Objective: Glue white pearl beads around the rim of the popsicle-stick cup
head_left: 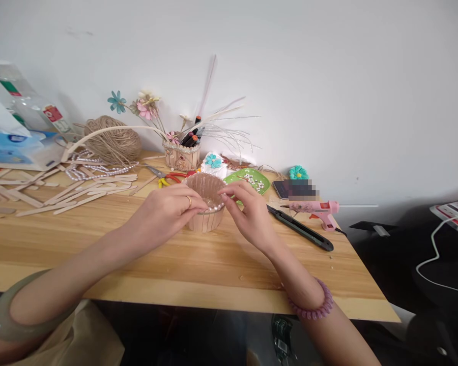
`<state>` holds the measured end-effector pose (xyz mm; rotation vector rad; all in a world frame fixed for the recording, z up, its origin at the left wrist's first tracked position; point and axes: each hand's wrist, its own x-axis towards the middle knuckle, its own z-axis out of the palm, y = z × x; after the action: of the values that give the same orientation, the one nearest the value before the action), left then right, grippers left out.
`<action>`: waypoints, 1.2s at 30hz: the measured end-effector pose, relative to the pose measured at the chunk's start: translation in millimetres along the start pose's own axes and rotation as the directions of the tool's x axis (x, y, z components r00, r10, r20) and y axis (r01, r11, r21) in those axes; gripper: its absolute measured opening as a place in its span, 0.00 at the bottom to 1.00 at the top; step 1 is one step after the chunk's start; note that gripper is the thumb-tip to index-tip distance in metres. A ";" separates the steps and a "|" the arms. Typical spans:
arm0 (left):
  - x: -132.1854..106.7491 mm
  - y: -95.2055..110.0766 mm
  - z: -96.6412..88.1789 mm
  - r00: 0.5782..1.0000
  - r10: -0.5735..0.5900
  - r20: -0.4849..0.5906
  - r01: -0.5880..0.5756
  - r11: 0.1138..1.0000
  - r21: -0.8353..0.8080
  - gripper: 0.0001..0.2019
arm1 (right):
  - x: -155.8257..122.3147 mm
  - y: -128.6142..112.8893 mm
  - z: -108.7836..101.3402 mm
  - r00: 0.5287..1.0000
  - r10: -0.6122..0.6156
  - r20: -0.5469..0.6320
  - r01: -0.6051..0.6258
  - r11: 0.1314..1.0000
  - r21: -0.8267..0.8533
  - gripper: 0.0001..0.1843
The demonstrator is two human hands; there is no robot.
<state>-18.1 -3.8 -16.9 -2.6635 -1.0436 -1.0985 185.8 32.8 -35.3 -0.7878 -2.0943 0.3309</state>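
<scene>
A round holder faced with upright wooden sticks (205,222) stands on the table in front of me. White pearl beads (216,208) run along its near rim, between my two hands. My left hand (171,206) has its fingertips pinched together on the bead string at the rim's near left. At the right side of the rim, my right hand (248,208) pinches the same string between thumb and forefinger. The fingers partly cover the rim, so the ends of the string are hidden.
Behind the holder are scissors (170,178) and a green tray (265,182) with small beads. On the right lie a black utility knife (305,231) and a pink glue gun (322,211). Craft sticks (95,193), a twine ball (112,140) and a decorated pen holder (181,156) stand left and back.
</scene>
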 end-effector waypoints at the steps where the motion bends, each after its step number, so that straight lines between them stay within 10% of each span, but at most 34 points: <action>1: 0.3 0.6 -0.2 1.000 0.005 0.001 -0.005 1.000 0.004 0.12 | 0.2 0.0 -0.1 1.000 0.000 -0.001 0.000 1.000 0.000 0.07; 21: 1.4 2.1 1.9 0.994 0.109 -0.016 -0.109 0.994 0.015 0.12 | 1.1 -0.5 1.3 1.000 0.008 -0.008 -0.008 1.000 0.011 0.06; 36: -0.9 0.5 -9.6 0.979 -0.184 0.085 0.189 0.980 -0.057 0.08 | 2.0 -1.1 -4.5 0.999 0.037 -0.032 -0.036 0.999 0.027 0.08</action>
<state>-24.0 -7.7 -10.3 -2.7260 -1.3182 -1.0824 188.0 33.0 -30.7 -0.8114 -2.0429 0.3623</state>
